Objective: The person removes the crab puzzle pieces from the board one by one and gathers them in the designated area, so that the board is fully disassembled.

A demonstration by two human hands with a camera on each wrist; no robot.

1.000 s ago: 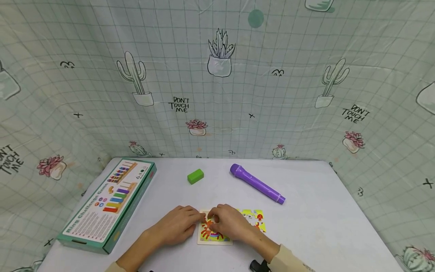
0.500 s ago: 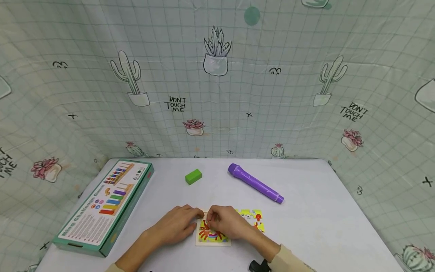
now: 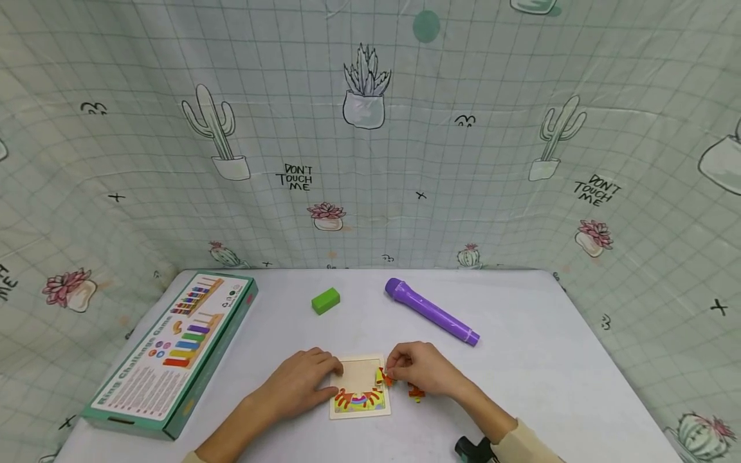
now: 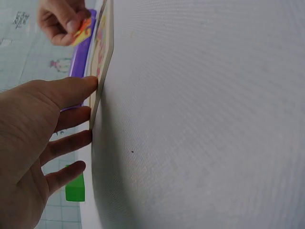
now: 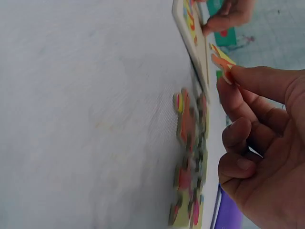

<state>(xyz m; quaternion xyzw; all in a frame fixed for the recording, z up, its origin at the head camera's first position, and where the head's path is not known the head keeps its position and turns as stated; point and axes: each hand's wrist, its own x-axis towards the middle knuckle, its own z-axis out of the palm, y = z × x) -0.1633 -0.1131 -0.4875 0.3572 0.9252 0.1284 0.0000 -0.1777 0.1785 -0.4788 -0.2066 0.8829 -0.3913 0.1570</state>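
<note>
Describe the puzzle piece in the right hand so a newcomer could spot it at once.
On the white table, find the wooden puzzle board, its left edge touched by the left hand. At its right edge is the right hand, pinching a small orange-and-yellow puzzle piece. The other pieces beside it lie on the table; this one alone is held.

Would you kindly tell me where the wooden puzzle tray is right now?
In the head view, the puzzle tray lies below centre on the white table, its left edge touched by the left hand, the right hand to its right.
</note>
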